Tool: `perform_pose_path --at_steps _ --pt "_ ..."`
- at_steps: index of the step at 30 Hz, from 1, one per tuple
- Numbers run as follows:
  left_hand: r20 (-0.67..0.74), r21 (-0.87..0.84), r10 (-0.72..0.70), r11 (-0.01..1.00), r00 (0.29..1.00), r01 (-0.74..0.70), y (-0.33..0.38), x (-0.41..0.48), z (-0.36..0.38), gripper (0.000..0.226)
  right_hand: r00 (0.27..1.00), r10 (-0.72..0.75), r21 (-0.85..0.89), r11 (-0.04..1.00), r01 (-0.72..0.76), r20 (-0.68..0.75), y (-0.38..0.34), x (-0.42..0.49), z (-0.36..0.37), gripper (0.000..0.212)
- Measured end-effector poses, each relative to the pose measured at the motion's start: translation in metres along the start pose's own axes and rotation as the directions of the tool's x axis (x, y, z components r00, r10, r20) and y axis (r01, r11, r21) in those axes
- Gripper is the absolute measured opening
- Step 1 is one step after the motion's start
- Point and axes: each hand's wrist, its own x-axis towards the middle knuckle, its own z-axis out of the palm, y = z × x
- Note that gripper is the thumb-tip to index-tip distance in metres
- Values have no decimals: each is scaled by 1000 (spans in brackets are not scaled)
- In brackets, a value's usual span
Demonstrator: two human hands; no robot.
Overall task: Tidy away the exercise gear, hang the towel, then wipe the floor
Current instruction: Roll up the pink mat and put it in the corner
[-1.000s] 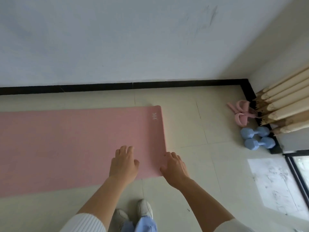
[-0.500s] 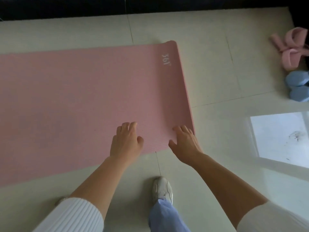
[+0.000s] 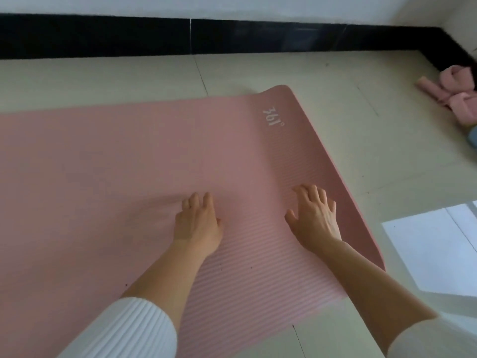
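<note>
The pale tiled floor [image 3: 361, 112] looks unwiped, and the long pink ribbed foam exercise mat [image 3: 129, 177] lies flat and unrolled on it, so the tidying seems barely begun. A pink padded pull band [image 3: 454, 96] and a blue dumbbell [image 3: 473, 136] sit loose near the wall corner; no towel shows. The left hand [image 3: 197, 223] and right hand [image 3: 313, 218] rest flat on the mat's near end, fingers extended, gripping nothing.

"361°" stands in white on the pink mat [image 3: 129, 164].

Bare forearms w/ white ribbed sleeves [image 3: 129, 332] pushed up.
</note>
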Motion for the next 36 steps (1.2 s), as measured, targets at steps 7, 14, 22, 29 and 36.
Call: perform_pose_path --at_steps 7,14,22,29,36 --pt "62 90 144 985 988 -150 -17 1 12 68 988 153 -7 988 -153 -21 3 19 -8 58" --pt "89 83 218 971 972 -225 -20 -2 29 73 904 424 164 896 -412 -49 44 34 -23 65" --pt "101 127 253 956 962 -265 -10 -1 20 85 873 482 582 731 -355 -72 30 51 -31 25" --pt "81 105 261 958 962 -268 -7 -1 14 85 916 358 760 540 -362 182 33 62 -25 29" --pt "102 98 254 960 962 -264 -11 -4 17 79 862 465 574 657 -489 202 45 63 -11 81"
